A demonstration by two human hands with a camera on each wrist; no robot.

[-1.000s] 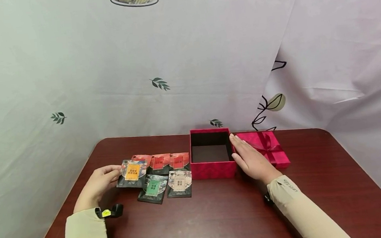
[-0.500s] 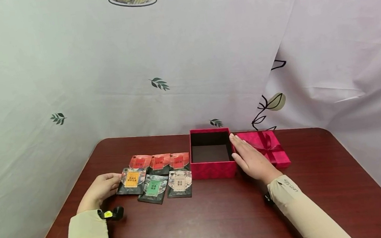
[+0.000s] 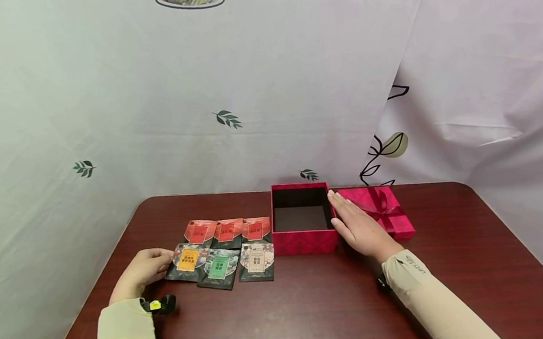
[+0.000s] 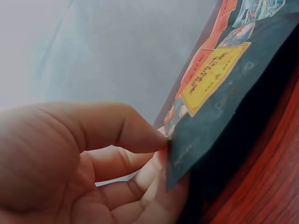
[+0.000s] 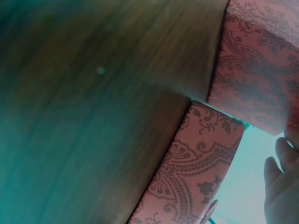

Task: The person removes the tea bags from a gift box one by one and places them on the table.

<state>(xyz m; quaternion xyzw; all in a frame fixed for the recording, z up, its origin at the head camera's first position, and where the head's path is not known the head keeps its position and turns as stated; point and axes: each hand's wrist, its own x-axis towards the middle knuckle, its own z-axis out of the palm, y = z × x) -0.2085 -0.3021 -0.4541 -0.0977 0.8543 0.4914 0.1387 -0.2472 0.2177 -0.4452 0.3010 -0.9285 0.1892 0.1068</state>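
Observation:
At the left of the table my left hand [image 3: 146, 270] pinches the left edge of a dark tea sachet with a yellow label [image 3: 188, 260]. In the left wrist view the thumb and a finger meet on the corner of this yellow-labelled sachet [image 4: 205, 93]. Beside it lie a green-labelled sachet [image 3: 219, 269] and a beige-labelled sachet [image 3: 256, 261]. Three red sachets [image 3: 228, 232] form the row behind. My right hand [image 3: 363, 229] has straight fingers resting along the right rim of an open red box [image 3: 305, 242], whose dark inside holds nothing visible.
A red lid with a ribbon bow [image 3: 383, 210] lies right of the box, partly behind my right hand. The brown table [image 3: 286, 321] reaches back to a pale printed curtain [image 3: 171, 92].
The yellow-labelled sachet has come down and towards me, into line with the green and beige ones, uncovering more of the left red sachet. My right hand stays in place.

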